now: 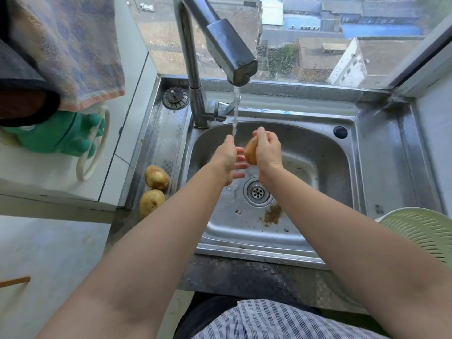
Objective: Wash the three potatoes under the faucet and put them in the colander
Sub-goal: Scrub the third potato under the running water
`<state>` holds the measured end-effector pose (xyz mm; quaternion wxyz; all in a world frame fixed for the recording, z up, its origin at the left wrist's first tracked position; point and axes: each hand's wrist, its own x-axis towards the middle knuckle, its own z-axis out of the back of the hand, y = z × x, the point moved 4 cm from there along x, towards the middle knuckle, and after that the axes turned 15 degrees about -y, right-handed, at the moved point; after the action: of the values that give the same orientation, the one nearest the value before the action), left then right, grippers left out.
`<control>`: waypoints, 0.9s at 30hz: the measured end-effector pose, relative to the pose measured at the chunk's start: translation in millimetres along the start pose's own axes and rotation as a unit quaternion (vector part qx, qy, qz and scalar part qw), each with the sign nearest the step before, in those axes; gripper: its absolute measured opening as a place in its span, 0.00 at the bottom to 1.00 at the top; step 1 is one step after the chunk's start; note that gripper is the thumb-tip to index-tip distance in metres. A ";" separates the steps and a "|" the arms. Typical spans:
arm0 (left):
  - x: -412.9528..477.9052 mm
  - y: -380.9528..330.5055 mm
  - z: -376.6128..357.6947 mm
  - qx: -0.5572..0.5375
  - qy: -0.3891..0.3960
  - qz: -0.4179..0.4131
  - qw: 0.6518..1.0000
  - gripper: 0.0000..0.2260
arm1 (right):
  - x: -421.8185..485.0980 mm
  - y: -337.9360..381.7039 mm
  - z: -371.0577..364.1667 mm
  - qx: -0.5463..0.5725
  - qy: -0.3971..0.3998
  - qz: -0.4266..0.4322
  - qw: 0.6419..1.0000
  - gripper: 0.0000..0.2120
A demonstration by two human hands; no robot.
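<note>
Water runs from the steel faucet (232, 57) into the sink (318, 148). My right hand (267, 150) grips a brown potato (251, 152) over the basin, just right of the stream. My left hand (231, 160) is beside it with fingers spread, the stream falling on it and its fingertips close to the potato. Two more potatoes lie on the steel ledge left of the sink, one farther (157, 177) and one nearer (151, 202). The pale green colander (420, 233) sits at the right edge, its inside hidden from view.
A drain (258, 192) with brown dirt beside it lies at the basin's bottom. A sink plug (175, 97) rests behind the faucet base. A green rubber glove (63, 138) and towels (68, 45) hang at left. A window stands behind the sink.
</note>
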<state>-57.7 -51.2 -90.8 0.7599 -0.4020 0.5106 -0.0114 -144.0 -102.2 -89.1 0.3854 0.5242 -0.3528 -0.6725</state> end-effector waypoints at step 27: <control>8.0 1.2 19.7 0.085 -0.181 -0.188 0.962 0.27 | -15.2 -10.3 -14.8 -0.044 0.121 0.029 0.991 0.17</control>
<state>-38.8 -42.0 -94.6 0.8553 -0.4198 0.2771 -0.1242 -128.8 -85.1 -94.6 0.4678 0.5735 -0.2885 -0.6074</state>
